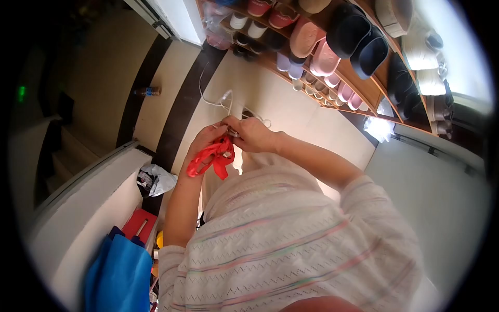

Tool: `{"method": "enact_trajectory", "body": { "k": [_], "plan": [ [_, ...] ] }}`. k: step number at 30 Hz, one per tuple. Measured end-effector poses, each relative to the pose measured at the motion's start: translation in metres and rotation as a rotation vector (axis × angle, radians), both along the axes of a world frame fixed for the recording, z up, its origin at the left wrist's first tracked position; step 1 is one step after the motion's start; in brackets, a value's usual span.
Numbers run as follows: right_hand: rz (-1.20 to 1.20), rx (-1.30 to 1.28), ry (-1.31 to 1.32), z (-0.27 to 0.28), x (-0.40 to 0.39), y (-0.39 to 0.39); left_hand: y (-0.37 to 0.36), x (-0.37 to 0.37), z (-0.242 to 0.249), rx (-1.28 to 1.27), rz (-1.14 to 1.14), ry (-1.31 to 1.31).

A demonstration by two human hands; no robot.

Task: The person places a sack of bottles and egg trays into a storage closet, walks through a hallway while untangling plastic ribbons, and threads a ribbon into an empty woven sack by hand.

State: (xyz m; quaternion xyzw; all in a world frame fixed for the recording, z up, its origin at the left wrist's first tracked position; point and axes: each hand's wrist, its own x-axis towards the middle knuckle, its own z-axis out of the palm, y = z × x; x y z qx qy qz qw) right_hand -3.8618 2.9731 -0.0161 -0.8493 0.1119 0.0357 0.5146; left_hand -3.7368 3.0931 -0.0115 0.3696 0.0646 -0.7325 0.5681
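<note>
In the head view my left hand and my right hand meet in front of my body, fingertips pinched close together. A thin white cord runs up to the fingers of both hands, and its loose loops hang over the floor beyond them. The exact spot where the fingers grip the cord is partly hidden. A crumpled red strip of thin material, perhaps ribbon or plastic, hangs at my left palm and wrist, tied or bunched up.
A wooden shoe rack with many slippers and shoes stands ahead to the right. A bottle lies on the striped floor. At left are a plastic bag, a blue bag and a low wall. A grey door stands right.
</note>
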Motion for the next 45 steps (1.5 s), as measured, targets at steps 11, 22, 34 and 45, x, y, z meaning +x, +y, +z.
{"method": "enact_trajectory", "body": {
  "k": [11,22,34,45],
  "plan": [
    [-0.309,1.035,0.165,0.000,-0.012,-0.057,-0.008,-0.007,0.006,0.056,0.250,-0.003],
    [-1.425,0.029,0.107,-0.202,-0.067,-0.311,0.007,0.008,-0.053,0.369,0.071,-0.232],
    [-1.444,-0.011,0.205,-0.260,-0.066,-0.368,0.002,0.013,-0.122,0.438,0.044,-0.175],
    [-1.429,0.076,0.239,-0.251,-0.077,-0.388,-0.026,0.014,-0.129,0.460,0.043,-0.181]
  ]
}}
